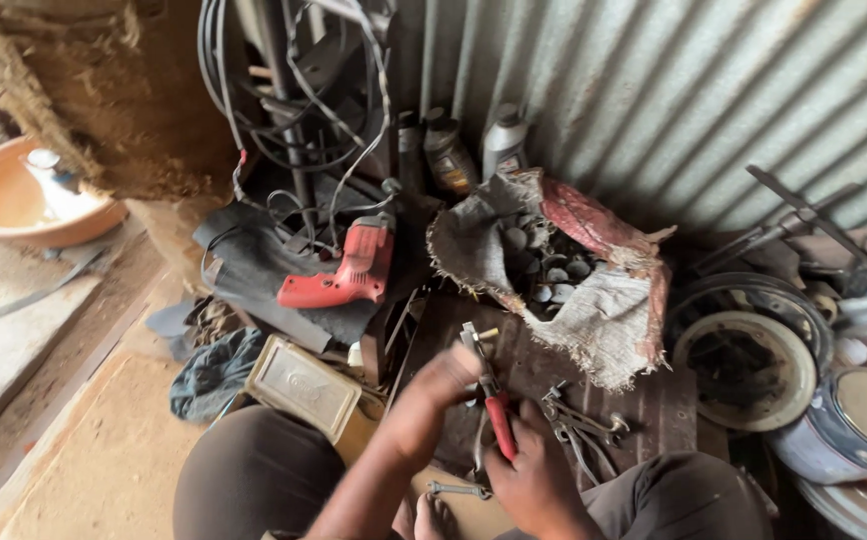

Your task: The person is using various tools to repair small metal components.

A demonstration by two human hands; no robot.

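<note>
My right hand (532, 478) grips the red handles of a pair of pliers (492, 395), whose metal jaws point up and away from me. My left hand (441, 382) is blurred and closes around the pliers' upper part, just below the jaws. Both hands hover over a dark rusty metal sheet (644, 405) between my knees. Beside my right hand lies a second, bare metal pair of pliers (579, 428). A small spanner (457, 490) rests near my foot.
A torn sack (609, 300) of round metal parts sits behind the sheet. A red power drill (349, 268) lies to the left among cables. Bottles (474, 150) stand against the corrugated wall. Wheel rims (754, 350) crowd the right. An orange basin (14, 205) sits far left.
</note>
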